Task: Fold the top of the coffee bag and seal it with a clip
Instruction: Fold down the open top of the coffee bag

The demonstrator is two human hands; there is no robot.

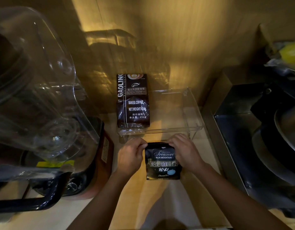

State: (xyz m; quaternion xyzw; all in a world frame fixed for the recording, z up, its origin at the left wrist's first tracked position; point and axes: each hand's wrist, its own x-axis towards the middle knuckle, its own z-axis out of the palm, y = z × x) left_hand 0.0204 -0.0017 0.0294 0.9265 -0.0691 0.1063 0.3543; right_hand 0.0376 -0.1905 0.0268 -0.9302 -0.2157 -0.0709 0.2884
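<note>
A small black coffee bag with white "Treasure Blue Mountain" lettering stands upright on the wooden counter near me. My left hand pinches its top left corner. My right hand pinches the top right corner. The top edge of the bag looks folded down between my fingers. No clip shows in view.
A larger dark "Baked Coffee" bag stands in a clear plastic tray just behind my hands. A clear blender jug on a dark base fills the left. A dark metal appliance stands at the right.
</note>
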